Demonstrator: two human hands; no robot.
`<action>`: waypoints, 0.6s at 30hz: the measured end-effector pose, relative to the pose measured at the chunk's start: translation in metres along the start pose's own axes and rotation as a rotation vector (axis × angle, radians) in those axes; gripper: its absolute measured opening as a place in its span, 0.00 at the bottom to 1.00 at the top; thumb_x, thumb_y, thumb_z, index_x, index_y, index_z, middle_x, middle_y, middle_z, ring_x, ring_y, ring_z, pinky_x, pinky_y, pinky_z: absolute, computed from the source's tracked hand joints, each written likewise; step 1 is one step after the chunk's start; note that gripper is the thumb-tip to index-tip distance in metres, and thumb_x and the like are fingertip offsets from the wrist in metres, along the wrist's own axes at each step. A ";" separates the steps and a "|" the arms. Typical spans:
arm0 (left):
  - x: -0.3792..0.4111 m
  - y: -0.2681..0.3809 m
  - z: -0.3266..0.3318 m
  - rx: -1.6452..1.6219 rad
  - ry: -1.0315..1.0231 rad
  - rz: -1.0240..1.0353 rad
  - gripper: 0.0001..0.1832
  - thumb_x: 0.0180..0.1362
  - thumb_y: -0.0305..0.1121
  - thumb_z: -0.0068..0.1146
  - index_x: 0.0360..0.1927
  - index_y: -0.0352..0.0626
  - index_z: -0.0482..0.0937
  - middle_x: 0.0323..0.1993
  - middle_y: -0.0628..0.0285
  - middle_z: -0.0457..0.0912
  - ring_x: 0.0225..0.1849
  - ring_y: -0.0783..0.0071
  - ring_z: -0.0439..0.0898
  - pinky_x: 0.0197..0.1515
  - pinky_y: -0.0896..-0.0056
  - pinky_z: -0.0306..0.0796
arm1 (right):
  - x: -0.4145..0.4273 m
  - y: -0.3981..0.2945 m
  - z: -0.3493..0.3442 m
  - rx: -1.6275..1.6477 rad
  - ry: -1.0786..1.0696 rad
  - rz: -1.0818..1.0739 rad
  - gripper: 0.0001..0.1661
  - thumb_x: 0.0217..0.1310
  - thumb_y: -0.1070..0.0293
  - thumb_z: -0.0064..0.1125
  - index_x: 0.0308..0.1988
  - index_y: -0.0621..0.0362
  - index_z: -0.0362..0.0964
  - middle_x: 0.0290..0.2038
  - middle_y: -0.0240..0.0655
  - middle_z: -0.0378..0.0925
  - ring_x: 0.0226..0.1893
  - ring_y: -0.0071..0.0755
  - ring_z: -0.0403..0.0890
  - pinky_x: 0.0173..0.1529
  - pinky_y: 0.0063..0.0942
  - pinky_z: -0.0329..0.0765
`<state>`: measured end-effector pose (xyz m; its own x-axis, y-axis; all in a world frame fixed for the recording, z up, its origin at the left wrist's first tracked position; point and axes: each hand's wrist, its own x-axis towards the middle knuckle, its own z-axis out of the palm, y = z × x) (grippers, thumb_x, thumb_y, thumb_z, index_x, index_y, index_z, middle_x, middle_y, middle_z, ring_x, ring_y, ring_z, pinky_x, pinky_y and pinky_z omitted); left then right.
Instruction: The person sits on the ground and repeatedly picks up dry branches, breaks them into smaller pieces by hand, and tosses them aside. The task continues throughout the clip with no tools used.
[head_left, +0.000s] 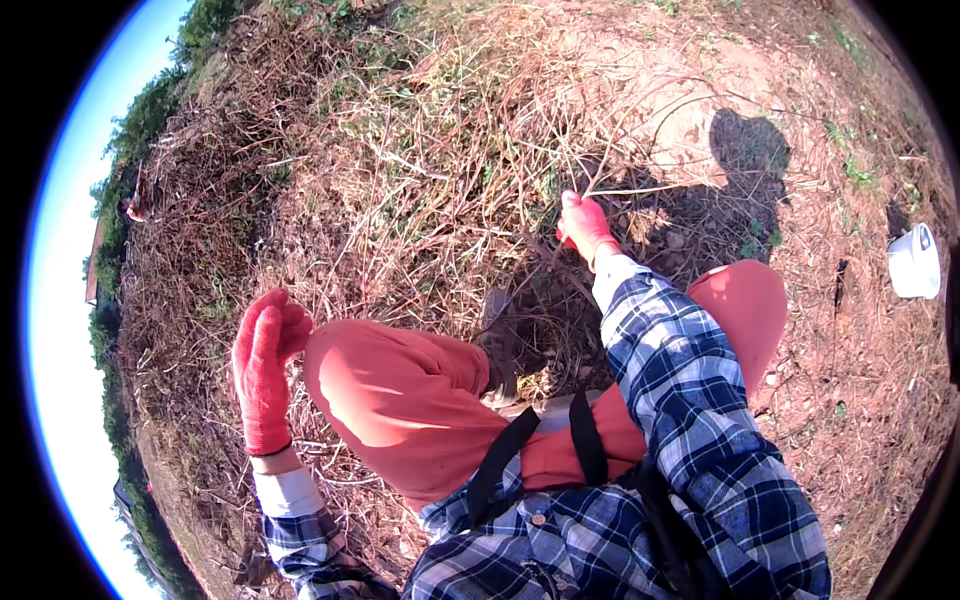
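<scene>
My right hand (583, 225), in a red knit glove, is closed around the lower ends of dry branching plant stems (600, 169). These fan out upward and to the right from my fist, over bare soil and tangled dry stalks (450, 172). My left hand (266, 360), gloved the same way, hovers beside my left knee (337, 367). Its fingers are loosely bent, nothing shows sticking out of it, and its palm is hidden. Between my spread legs, a shoe (499, 337) sits partly in shadow among the stalks.
A white bucket (915, 262) stands on reddish soil at the far right. Dense dry brush (210, 225) covers the left side. Green trees (139, 127) line the field's edge. My shadow (750, 165) falls on the ground ahead. Black straps (589, 442) hang at my waist.
</scene>
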<state>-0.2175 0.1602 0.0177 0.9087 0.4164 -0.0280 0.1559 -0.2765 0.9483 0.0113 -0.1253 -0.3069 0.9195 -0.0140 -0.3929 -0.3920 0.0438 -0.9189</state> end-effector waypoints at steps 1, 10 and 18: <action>-0.005 0.019 0.009 0.081 -0.032 0.066 0.19 0.63 0.39 0.47 0.51 0.36 0.71 0.38 0.59 0.79 0.37 0.72 0.79 0.40 0.74 0.74 | 0.010 0.005 0.005 -0.049 0.091 -0.026 0.23 0.63 0.49 0.44 0.23 0.56 0.61 0.13 0.32 0.64 0.11 0.28 0.67 0.16 0.29 0.64; -0.024 0.062 0.065 0.165 -0.473 0.246 0.17 0.61 0.33 0.49 0.50 0.34 0.72 0.37 0.59 0.78 0.40 0.71 0.77 0.47 0.71 0.69 | -0.001 -0.010 0.004 0.071 0.042 0.034 0.28 0.61 0.49 0.41 0.19 0.59 0.67 0.12 0.35 0.68 0.14 0.34 0.72 0.17 0.33 0.68; -0.066 0.038 0.032 0.090 -0.331 0.104 0.21 0.60 0.39 0.50 0.51 0.33 0.69 0.36 0.56 0.78 0.37 0.68 0.78 0.41 0.67 0.73 | 0.042 -0.011 0.013 -0.213 0.120 -0.057 0.29 0.62 0.44 0.41 0.25 0.60 0.70 0.16 0.39 0.73 0.14 0.36 0.73 0.23 0.35 0.70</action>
<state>-0.2593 0.0944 0.0458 0.9954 0.0828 -0.0480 0.0763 -0.3835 0.9204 0.0550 -0.1138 -0.3132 0.9349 -0.1299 -0.3302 -0.3492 -0.1718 -0.9211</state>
